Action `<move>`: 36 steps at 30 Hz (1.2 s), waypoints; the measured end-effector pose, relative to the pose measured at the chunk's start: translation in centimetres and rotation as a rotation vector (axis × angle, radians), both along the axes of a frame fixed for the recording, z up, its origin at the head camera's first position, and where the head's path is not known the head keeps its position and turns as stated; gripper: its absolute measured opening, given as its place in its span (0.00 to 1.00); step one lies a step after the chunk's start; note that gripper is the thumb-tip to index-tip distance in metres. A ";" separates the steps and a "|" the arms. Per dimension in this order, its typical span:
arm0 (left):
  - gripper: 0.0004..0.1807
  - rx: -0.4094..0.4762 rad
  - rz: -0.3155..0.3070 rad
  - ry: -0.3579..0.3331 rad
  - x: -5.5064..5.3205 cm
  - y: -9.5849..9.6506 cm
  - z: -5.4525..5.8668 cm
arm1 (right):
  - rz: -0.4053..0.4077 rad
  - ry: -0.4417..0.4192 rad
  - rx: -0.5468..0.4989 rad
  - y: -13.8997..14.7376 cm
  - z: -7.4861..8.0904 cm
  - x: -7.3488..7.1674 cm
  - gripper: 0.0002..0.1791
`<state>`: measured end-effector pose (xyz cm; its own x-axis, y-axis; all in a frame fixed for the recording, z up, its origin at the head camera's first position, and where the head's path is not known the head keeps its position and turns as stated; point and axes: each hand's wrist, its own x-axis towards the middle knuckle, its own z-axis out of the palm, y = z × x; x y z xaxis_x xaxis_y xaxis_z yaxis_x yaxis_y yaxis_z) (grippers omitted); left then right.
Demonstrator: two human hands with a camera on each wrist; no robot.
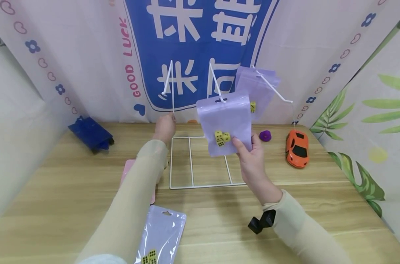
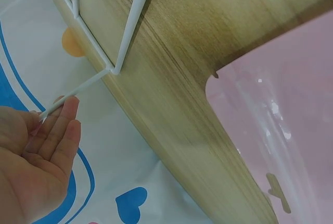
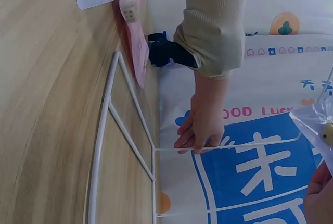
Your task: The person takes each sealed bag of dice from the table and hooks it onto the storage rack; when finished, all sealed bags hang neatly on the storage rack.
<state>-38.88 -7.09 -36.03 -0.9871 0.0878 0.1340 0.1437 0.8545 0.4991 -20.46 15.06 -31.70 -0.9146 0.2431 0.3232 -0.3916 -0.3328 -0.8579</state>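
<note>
A white wire display rack with three hooked uprights stands on the table. My left hand pinches its left upright low down, seen closer in the left wrist view, where the thumb and fingers meet on the wire. My right hand grips the lower right corner of a lilac zip bag with yellow dice inside, thumb in front. The tip of the middle hook is at the bag's hang hole. Behind it, more lilac bags hang on the right hook.
Another lilac bag with dice lies at the front, beside a pink bag partly behind my left arm. An orange toy car, a small purple object and a blue object lie farther back. A printed curtain hangs behind.
</note>
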 end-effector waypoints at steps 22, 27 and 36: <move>0.10 -0.006 0.002 0.009 0.3 0.0 0.3 | -0.210 0.072 0.596 -0.9 0.5 -8.9 0.14; 0.09 0.008 0.000 0.005 0.2 0.0 0.2 | -0.282 0.082 0.647 -1.0 0.5 -10.6 0.12; 0.09 0.002 0.002 0.022 0.1 -0.1 0.0 | -0.282 0.019 0.635 -1.3 0.8 -12.2 0.13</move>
<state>-38.79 -7.23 -35.99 -0.9840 0.0859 0.1558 0.1533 0.8540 0.4972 -32.68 13.77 -30.91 -0.8372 0.2292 0.4965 -0.4059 0.3479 -0.8451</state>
